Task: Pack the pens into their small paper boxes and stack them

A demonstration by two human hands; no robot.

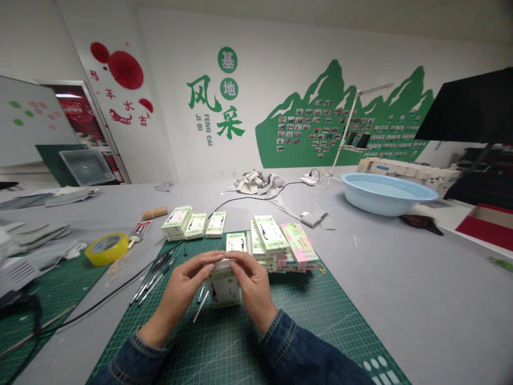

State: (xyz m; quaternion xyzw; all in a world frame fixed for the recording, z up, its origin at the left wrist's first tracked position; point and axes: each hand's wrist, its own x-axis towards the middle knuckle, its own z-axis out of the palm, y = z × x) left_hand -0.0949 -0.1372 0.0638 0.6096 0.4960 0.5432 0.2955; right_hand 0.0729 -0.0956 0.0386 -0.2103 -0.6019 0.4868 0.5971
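Observation:
A small white and pale green carton stands upright on the green cutting mat, with a black pen-like picture on its front. My left hand pinches the left of its top end, fingers bent over the edge. From the other side my right hand grips the same top end, and the fingertips of both hands meet there. The fingers partly cover the carton's top. Just behind it lies another such carton. Stick-like pieces lie by its left side, and several pens rest near my left hand.
Stacked cartons and pink-green ones are behind my right hand; more cartons stand back left. Yellow tape and a black cable lie left. Cloth scraps and a blue basin sit farther back.

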